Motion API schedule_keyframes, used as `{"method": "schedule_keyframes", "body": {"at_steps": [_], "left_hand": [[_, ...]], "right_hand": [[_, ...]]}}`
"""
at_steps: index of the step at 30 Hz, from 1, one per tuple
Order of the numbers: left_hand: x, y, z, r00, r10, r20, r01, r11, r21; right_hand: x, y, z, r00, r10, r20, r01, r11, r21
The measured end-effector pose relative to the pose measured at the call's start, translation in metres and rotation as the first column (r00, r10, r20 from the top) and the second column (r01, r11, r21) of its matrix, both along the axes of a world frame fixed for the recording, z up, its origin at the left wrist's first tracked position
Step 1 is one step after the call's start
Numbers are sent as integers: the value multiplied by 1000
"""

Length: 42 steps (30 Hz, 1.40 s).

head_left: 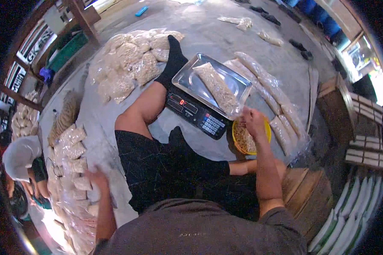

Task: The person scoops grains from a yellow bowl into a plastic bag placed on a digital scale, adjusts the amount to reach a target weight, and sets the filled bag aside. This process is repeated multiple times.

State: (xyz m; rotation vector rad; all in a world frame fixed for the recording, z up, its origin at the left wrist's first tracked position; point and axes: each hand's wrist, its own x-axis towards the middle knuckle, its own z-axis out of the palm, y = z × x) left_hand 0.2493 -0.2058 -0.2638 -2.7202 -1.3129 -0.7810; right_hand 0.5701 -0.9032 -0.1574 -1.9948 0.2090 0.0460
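A long clear plastic bag (217, 88) of pale, grain-like pieces lies across the steel tray (187, 78) of a digital scale (191, 111) in front of me. At the bag's near end, my right hand (254, 122) is closed, its fingers pinching the clear plastic. Just below that hand stands a yellow tub (269, 131) partly filled with loose tan pieces. My left hand (98, 179) is out to the left, slightly blurred, with fingers apart and nothing visible in it. It is nearest to a row of small filled bags (82, 183).
A heap of filled bags (132, 55) lies beyond my leg; long filled bags (264, 80) lie right of the scale. A tabby cat (66, 117) is at left, near another person in a white cap (22, 158). A wooden box (308, 193) stands at right.
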Motion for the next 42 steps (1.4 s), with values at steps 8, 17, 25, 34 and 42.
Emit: {"method": "schedule_keyframes", "body": {"at_steps": [8, 17, 25, 34, 42], "left_hand": [[198, -371, 202, 128, -934, 334, 703, -152, -695], [282, -547, 194, 36, -997, 63, 999, 38, 22], [321, -520, 152, 252, -923, 289, 867, 83, -492], [320, -523, 163, 43, -856, 515, 957, -112, -267], [199, -492, 114, -368, -885, 284, 526, -451, -721]], "right_hand": [[-57, -21, 54, 980, -115, 163, 191, 783, -592], [-35, -53, 18, 985, 33, 171, 40, 911, -411], [-25, 6, 23, 952, -32, 304, -48, 966, 253], [-26, 3, 33, 877, 383, 292, -206, 847, -491], [-14, -140, 60, 909, -384, 163, 402, 704, -585]]}}
